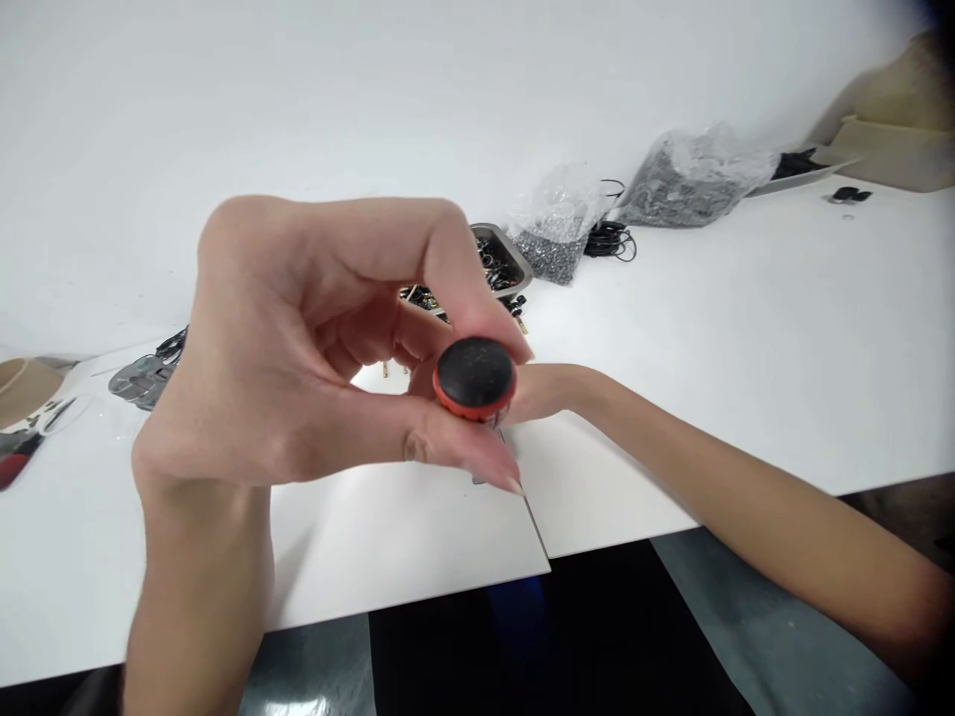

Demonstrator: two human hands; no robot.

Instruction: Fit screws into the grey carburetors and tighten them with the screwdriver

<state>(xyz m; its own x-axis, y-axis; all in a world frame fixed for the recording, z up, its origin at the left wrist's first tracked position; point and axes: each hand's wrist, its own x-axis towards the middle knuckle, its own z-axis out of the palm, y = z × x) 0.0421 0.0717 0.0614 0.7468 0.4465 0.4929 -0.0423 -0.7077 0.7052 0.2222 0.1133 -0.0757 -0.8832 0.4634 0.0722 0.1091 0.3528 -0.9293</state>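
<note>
Close to the camera, my left hand (320, 338) pinches a round black-and-red handle (476, 374) between thumb and forefinger. I see it end-on: a matte black domed cap with a red rim below it. It resembles the end of a screwdriver handle, but the rest is hidden behind the thumb. My right hand (538, 391) is reached in from the right, behind the handle. Its fingers are mostly covered by the left hand, so what they hold does not show.
Behind the hands stands a metal tray (514, 261) of small dark and brass-coloured parts. Clear plastic bags (682, 184) of parts, a coil of black cable (610, 241) and a beige bin (895, 149) stand along the wall. A red-handled tool (16, 462) lies at the left of the white table (746, 348).
</note>
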